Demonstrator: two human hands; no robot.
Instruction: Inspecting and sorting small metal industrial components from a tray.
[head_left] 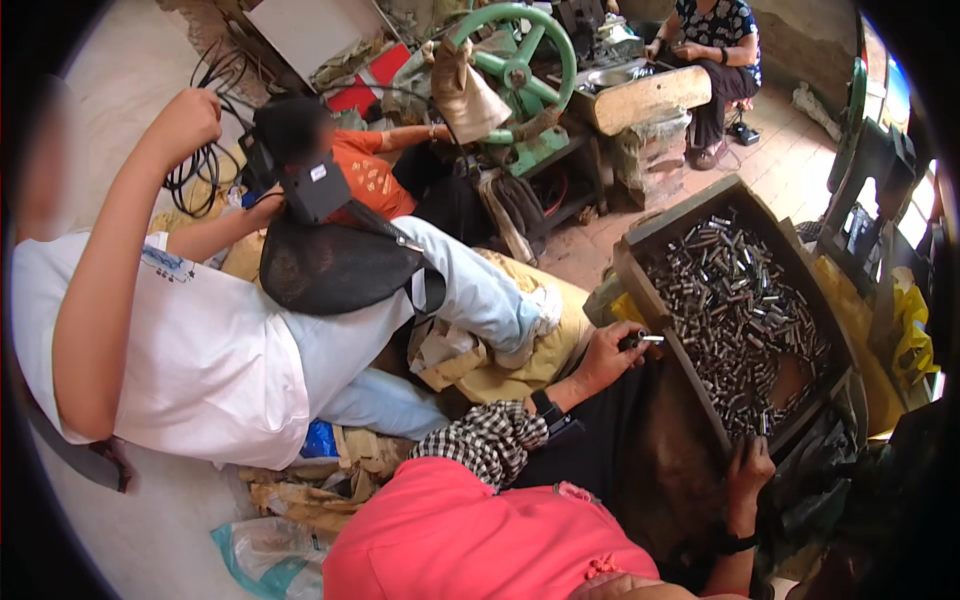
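My left hand (603,362) is beside the left wall of a deep metal tray, its fingers closed round small metal cylinders (647,339) whose shiny ends stick out towards the tray. How many it holds is hidden by the fingers. Inside the tray (683,372) lies a loose heap of short dark and silvery metal cylinders (735,300), pointing every way. At the tray's near edge, my right hand (750,472) has its fingers drawn together, fingertips against the nearest pieces. Whatever it may grip there cannot be made out.
To my left, a person in a white shirt (200,340) sits close by. Beyond are a person in orange (375,170) and a green handwheel machine (515,75). Another person (715,50) sits at the far bench. Yellow sacks (550,305) lie left of the tray.
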